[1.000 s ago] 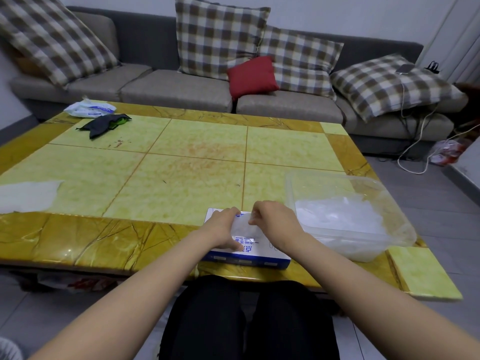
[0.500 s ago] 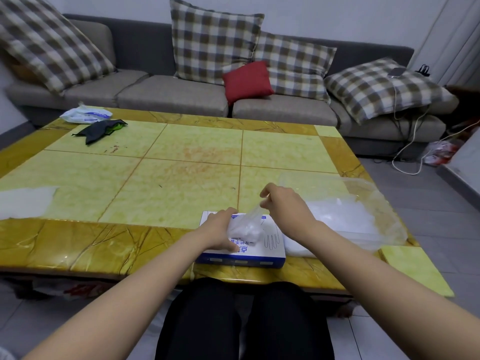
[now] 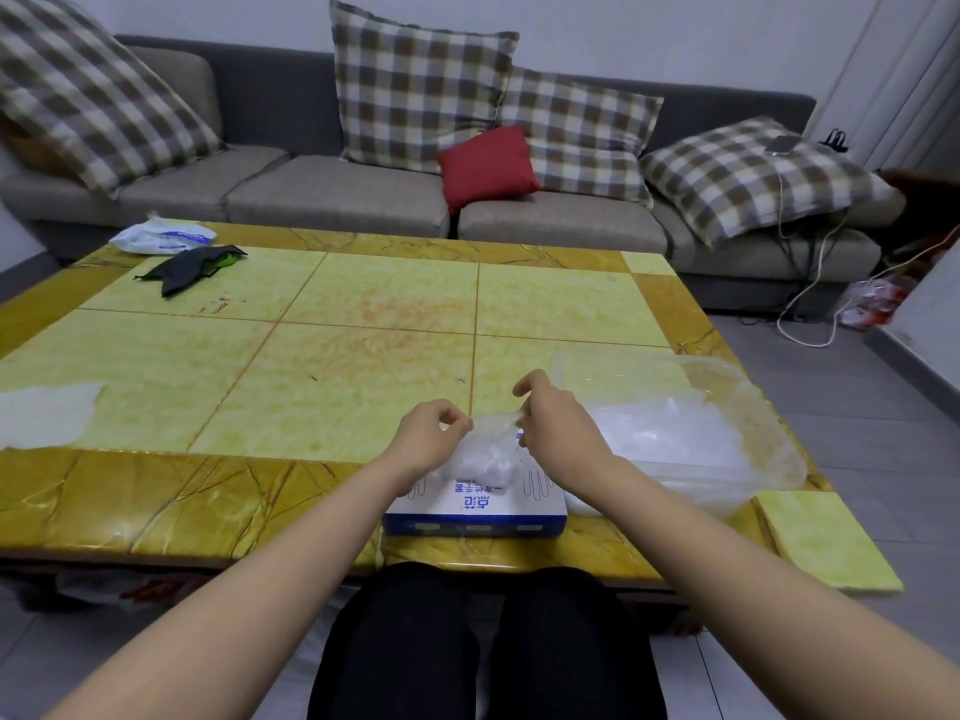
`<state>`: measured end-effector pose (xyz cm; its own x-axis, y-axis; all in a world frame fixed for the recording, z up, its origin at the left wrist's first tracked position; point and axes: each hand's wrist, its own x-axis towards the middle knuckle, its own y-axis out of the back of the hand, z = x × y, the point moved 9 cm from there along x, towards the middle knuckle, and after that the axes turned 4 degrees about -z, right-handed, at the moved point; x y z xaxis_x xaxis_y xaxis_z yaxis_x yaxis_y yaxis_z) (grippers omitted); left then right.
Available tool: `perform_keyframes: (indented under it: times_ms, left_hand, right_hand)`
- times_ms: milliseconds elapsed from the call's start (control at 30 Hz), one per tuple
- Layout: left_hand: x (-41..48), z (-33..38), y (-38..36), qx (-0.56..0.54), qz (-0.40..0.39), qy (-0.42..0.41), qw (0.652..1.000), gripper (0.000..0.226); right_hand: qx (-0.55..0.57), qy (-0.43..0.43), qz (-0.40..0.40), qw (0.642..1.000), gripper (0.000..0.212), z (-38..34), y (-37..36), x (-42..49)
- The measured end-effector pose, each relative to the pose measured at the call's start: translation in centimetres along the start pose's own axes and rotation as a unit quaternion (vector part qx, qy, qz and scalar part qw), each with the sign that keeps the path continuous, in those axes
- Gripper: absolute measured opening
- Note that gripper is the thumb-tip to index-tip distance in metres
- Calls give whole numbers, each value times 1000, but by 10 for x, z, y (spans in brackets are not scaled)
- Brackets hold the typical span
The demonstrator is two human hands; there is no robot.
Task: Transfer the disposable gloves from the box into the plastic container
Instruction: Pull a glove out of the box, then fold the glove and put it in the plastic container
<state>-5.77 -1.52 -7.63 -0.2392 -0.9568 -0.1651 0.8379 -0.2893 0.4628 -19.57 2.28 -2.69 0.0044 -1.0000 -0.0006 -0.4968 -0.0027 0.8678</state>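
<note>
A white and blue glove box (image 3: 483, 504) lies at the table's near edge, in front of me. Over it hangs a crumpled clear disposable glove (image 3: 485, 449), stretched between both hands. My left hand (image 3: 428, 441) pinches its left edge. My right hand (image 3: 558, 433) pinches its right edge, slightly higher. Just right of the box stands the clear plastic container (image 3: 748, 402) with a heap of clear gloves (image 3: 670, 433) inside.
The yellow tiled table (image 3: 332, 366) carries a black cloth (image 3: 195, 265) and a white packet (image 3: 161, 236) at its far left, and a white sheet (image 3: 44, 420) at its left edge. Behind stands a grey sofa (image 3: 332, 192) with checked cushions. Cables trail on the floor at right.
Both hands have risen from the top of the box, drawing a clear glove up out of it. My right hand has lifted higher and a little to the right.
</note>
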Motion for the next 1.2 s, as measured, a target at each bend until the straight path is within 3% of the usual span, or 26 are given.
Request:
perform_keyframes:
  times_ms: [333,467,567,667,900,1200]
  left_hand:
    - [-2,3,7,-47,23,-32,998,15]
    - [-5,6,2,-6,1,-53,999,13]
    - [-2,-5,-15,97,-60,-40,993,43]
    - [-2,-6,-25,127,-87,-36,987,69]
    - [-5,5,-25,173,-46,-39,983,50]
    - [3,-4,-36,213,-62,-9,975,48]
  right_hand:
    - [-111,24,-28,993,22,-13,-8,2]
    - [-95,12,-36,995,21,-14,-5,3]
    - [-72,18,-36,997,19,-19,-1,3]
    - [-72,13,-33,997,25,-19,4,1]
    - [39,-36,16,998,18,10,28,4]
    - [35,-38,89,995,18,25,78,5]
